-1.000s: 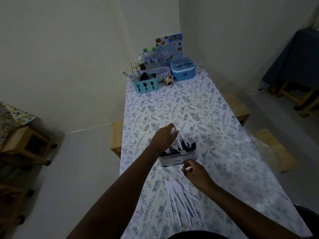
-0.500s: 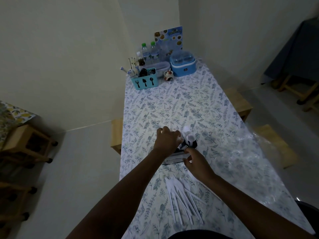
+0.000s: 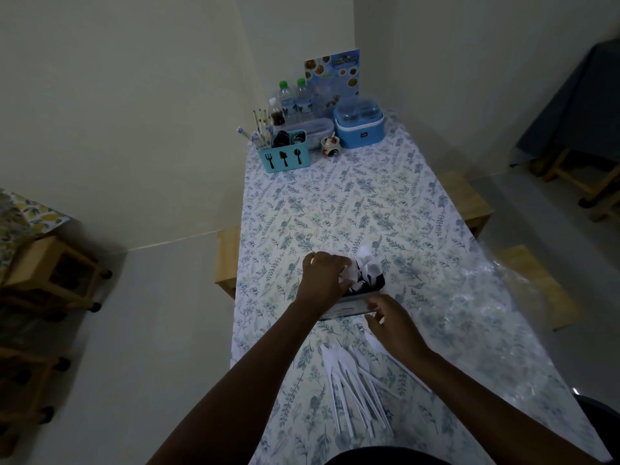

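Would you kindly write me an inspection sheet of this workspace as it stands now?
Surface: table under a floral cloth, clear plastic sheet on its right side.
Job's things: grey cutlery holder with white plastic cutlery standing in it; loose white plastic knives lie nearer the person.
Clutter: far end holds a teal cutlery caddy, two water bottles, a blue container and a menu card.
Hands: left hand grips cutlery in the holder; right hand at the holder's front, grip unclear.
Cables: nothing seen.
Surroundings: wooden stools on the floor.
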Demonstrator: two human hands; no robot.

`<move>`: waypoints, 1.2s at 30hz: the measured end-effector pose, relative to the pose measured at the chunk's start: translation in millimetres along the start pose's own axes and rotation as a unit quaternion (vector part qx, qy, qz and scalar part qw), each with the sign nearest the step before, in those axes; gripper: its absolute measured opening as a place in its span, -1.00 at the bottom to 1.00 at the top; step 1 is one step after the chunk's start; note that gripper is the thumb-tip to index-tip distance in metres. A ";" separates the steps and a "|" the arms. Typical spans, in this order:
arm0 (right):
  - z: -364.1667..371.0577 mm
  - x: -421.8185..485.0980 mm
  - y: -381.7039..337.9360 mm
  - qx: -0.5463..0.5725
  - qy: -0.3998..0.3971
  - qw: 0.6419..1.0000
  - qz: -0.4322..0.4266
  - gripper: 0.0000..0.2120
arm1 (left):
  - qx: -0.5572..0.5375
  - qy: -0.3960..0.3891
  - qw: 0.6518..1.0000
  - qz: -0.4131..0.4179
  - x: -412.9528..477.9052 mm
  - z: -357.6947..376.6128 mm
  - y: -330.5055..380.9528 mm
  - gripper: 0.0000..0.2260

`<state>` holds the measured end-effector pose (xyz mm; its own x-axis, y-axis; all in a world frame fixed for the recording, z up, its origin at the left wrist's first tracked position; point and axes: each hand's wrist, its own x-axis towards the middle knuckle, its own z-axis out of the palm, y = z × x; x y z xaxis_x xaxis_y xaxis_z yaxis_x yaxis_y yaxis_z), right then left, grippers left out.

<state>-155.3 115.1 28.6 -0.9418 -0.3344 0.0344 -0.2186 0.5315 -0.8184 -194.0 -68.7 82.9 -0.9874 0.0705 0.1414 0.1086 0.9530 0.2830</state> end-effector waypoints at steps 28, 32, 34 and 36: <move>4.6 -91.7 75.2 -0.259 -0.089 0.949 0.159 -0.57 | -0.230 -0.119 0.963 -0.071 -167.4 72.6 39.4 -0.78; 6.5 -91.1 74.9 -0.294 -0.095 0.938 0.158 -0.63 | -0.228 -0.119 0.963 -0.083 -171.2 76.0 40.6 -0.79; 8.8 -89.9 76.9 -0.301 -0.101 0.936 0.150 -0.66 | -0.229 -0.114 0.963 -0.086 -173.2 77.5 42.5 -0.79; 11.1 -88.8 78.5 -0.308 -0.102 0.934 0.152 -0.66 | -0.232 -0.114 0.962 -0.095 -175.0 79.2 44.2 -0.79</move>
<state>-86.0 177.9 -45.1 -0.9300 -0.2034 -0.3061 -0.1143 0.9517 -0.2851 -25.4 -15.5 -4.5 -0.9884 0.0212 -0.1502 -0.0882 0.7253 0.6828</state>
